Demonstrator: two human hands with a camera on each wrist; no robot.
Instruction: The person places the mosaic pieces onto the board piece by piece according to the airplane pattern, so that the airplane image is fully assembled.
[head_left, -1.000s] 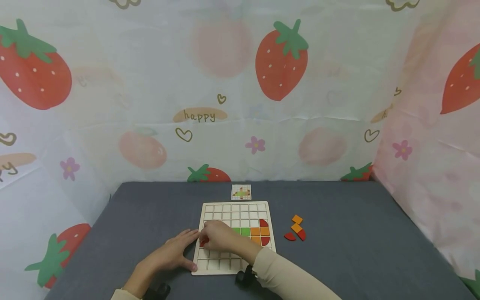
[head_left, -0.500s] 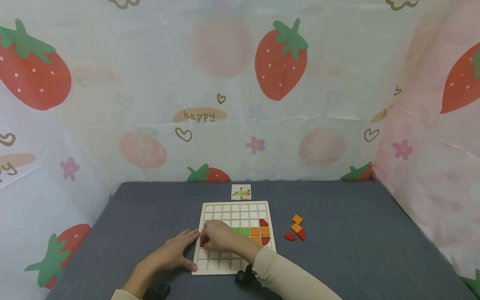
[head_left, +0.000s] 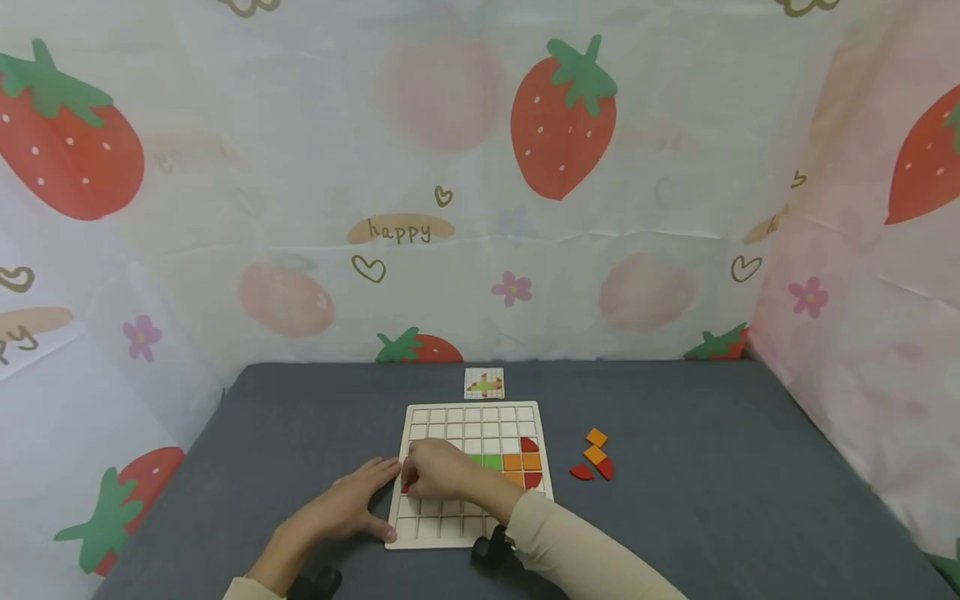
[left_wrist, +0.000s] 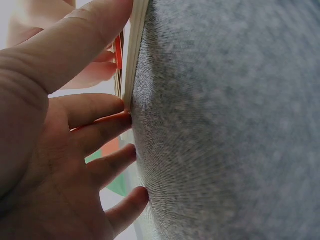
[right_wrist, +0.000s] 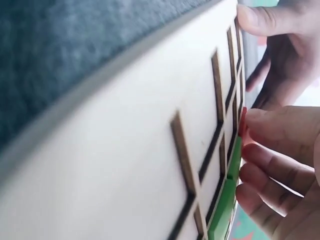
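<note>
In the head view a pale wooden grid board (head_left: 420, 534) lies on the dark table. My left hand (head_left: 339, 505) rests along its left edge, fingers extended and spread, the thumb on the near left corner. My right hand (head_left: 441, 472) reaches over the board's left side, fingers bent, and pinches a small red piece (head_left: 406, 487) in a cell by the edge. In the right wrist view the thumb touches this red piece (right_wrist: 243, 121), beside green tiles (right_wrist: 223, 205). Green squares (head_left: 492, 461), orange squares (head_left: 521, 462) and red quarter-rounds (head_left: 533, 480) sit farther right. The right hand hides several cells.
A small pattern card (head_left: 484, 384) lies behind the board. To the right are two loose orange squares (head_left: 596, 437) and two loose red quarter-rounds (head_left: 581, 472). A strawberry-print cloth (head_left: 450, 167) hangs behind the table (head_left: 712, 483).
Both hands hold the same places on the board throughout. The whole head view shifts very slightly; no piece visibly moves.
</note>
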